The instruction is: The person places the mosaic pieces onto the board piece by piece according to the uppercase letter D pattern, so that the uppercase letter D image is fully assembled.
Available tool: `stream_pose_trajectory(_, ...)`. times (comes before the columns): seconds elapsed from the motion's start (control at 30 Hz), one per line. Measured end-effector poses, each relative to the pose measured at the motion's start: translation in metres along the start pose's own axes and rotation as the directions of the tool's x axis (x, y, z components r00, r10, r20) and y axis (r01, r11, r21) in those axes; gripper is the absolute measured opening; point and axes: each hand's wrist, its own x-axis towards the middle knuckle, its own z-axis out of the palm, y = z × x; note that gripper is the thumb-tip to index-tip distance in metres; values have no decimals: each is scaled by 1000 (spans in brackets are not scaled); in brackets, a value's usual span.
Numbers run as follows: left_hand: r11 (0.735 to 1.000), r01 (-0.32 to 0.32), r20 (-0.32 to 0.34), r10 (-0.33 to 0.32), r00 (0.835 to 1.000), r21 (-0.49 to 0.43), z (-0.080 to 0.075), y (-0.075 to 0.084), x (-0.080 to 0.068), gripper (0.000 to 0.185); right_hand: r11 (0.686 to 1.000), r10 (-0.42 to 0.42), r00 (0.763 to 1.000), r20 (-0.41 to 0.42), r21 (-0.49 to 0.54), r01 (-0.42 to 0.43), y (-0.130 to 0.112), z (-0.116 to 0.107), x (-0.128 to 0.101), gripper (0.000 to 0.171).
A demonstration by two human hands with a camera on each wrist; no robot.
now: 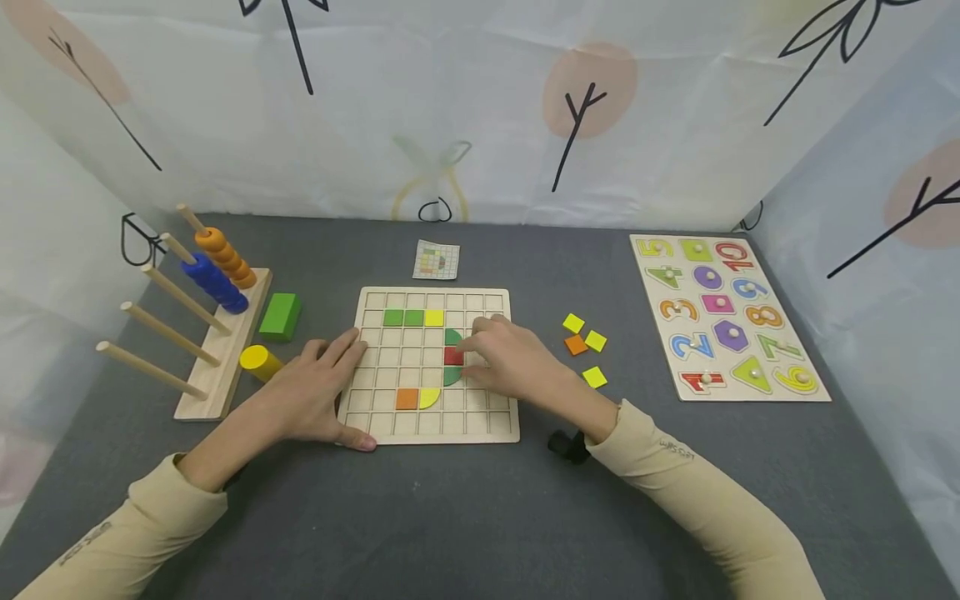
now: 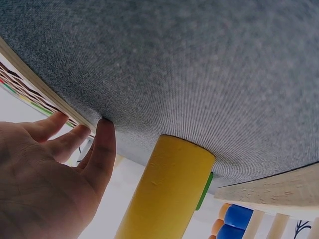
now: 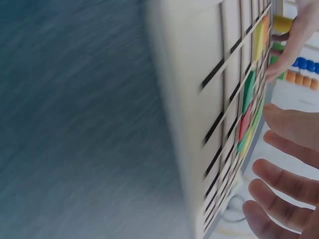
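Observation:
A square wooden grid board (image 1: 487, 423) lies on the grey table. My left hand (image 1: 313, 393) rests along its left side, fingers extended, thumb by the lower left corner. Over the board's right half is my right hand (image 1: 504, 357), its fingertips close by a red tile (image 1: 453, 356). The right wrist view shows those fingers (image 3: 276, 172) spread and slightly bent, with nothing between them. Rounded green tiles (image 1: 452, 377) sit above and below the red one. Two green squares and a yellow square (image 1: 433, 317) form a row higher up. An orange square (image 1: 407, 399) adjoins a rounded yellow tile (image 1: 429, 398).
Loose yellow and orange tiles (image 1: 576, 344) lie right of the board. Behind it is a small pattern card (image 1: 436, 260). At left stand a bead-and-peg rack (image 1: 217, 375), a green block (image 1: 281, 317) and a yellow cylinder (image 1: 260, 362). A number-and-shape puzzle (image 1: 727, 312) lies far right.

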Motion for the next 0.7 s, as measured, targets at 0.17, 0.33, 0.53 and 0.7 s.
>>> stream_pose_trajectory(0.17,1000,-3,-4,3,1000,1,0,0,-1,139,999,36,999,-30,-12,-36,22,0,-13,26)
stream_pose_trajectory(0.33,1000,-5,-3,5,1000,-3,0,0,-1,139,999,33,997,-68,-40,-35,43,-2,-29,27)
stream_pose_trajectory(0.53,1000,-1,-2,1,1000,-4,0,-1,-1,139,993,98,992,-82,-62,-103,65,-2,-45,30)
stream_pose_trajectory(0.7,1000,0,-3,0,1000,-6,0,-1,-1,139,987,134,986,-102,-70,-141,80,-3,-56,31)
